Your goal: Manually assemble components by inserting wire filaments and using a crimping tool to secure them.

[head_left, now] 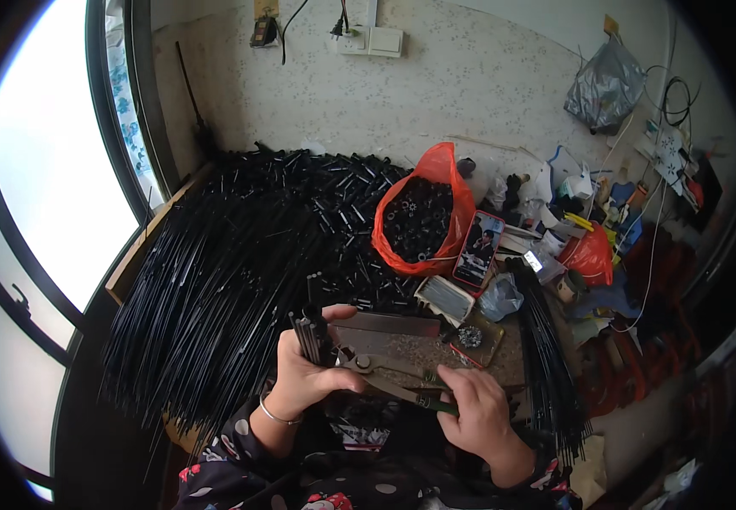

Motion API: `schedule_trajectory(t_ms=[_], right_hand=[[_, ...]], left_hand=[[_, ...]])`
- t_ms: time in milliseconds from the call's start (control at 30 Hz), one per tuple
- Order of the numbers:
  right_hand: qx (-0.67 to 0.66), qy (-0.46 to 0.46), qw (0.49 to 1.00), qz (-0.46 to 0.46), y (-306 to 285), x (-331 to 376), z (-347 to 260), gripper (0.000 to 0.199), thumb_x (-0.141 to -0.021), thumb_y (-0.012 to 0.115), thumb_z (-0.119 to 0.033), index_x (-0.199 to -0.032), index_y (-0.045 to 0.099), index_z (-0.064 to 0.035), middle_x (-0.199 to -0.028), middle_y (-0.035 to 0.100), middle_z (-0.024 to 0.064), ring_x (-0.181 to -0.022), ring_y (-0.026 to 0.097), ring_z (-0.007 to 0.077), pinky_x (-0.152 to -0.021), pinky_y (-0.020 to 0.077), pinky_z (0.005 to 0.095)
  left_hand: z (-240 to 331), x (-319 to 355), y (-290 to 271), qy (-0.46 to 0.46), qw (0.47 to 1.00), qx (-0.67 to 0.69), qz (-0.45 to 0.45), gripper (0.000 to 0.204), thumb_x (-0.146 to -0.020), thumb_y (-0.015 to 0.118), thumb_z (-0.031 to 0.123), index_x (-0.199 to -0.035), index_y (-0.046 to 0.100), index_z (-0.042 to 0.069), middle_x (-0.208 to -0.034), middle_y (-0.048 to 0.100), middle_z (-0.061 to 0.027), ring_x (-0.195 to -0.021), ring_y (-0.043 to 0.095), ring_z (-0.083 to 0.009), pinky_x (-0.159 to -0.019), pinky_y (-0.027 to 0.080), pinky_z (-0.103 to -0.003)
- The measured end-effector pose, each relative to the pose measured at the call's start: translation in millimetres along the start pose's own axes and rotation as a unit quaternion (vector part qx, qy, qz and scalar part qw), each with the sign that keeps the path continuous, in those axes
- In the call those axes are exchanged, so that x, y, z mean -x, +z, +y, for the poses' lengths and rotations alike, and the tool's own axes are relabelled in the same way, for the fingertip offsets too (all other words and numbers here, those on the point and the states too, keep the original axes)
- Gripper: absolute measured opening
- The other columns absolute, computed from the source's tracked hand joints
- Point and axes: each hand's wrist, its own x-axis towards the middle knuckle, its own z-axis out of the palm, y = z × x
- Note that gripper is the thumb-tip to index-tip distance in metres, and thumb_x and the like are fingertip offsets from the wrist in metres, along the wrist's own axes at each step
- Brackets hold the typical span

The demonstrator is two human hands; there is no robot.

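My left hand, with a bracelet at the wrist, is closed around a bundle of thin black rods standing roughly upright. My right hand grips the green handles of a pair of pliers. The pliers point left, and their jaws meet the bundle beside my left thumb; what exactly they bite on is hidden. Just beyond the hands, a grey metal strip stands along the worktable, whose brown top is strewn with small bits.
Long black rods heap up at left, short black tubes behind. A red plastic bag holds small black parts. Near it are a red-cased phone, a white tray and clutter. More rods hang over the right edge.
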Motion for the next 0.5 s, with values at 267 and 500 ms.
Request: schedule_trajectory(t_ms=[267,500], right_hand=[[-0.416,0.245,0.828,-0.286,31,13,3,0.051,-0.071,0.072,-0.009,-0.112,0.043,0.0013,-0.07,0.059,0.0056,-0.052,0.056,0.0131,-0.051,0.0456,0.0236],[-0.5,0.284,0.795,-0.192,7,18,-19,0.021,-0.084,0.059,-0.013,-0.092,0.056,0.0068,-0.063,0.059,0.0106,-0.05,0.056,0.0166,-0.048,0.0467,0.0276]], left_hand=[[10,-13,7,-0.028,0.991,-0.055,-0.115,0.068,-0.048,0.089,0.03,-0.099,0.058,-0.003,-0.075,0.057,0.0009,-0.067,0.05,-0.0048,-0.061,0.041,-0.019],[6,-10,0,-0.022,0.995,0.022,-0.096,0.076,-0.049,0.087,0.039,-0.105,0.056,-0.002,-0.087,0.062,-0.0024,-0.077,0.055,-0.0075,-0.07,0.044,-0.023]])
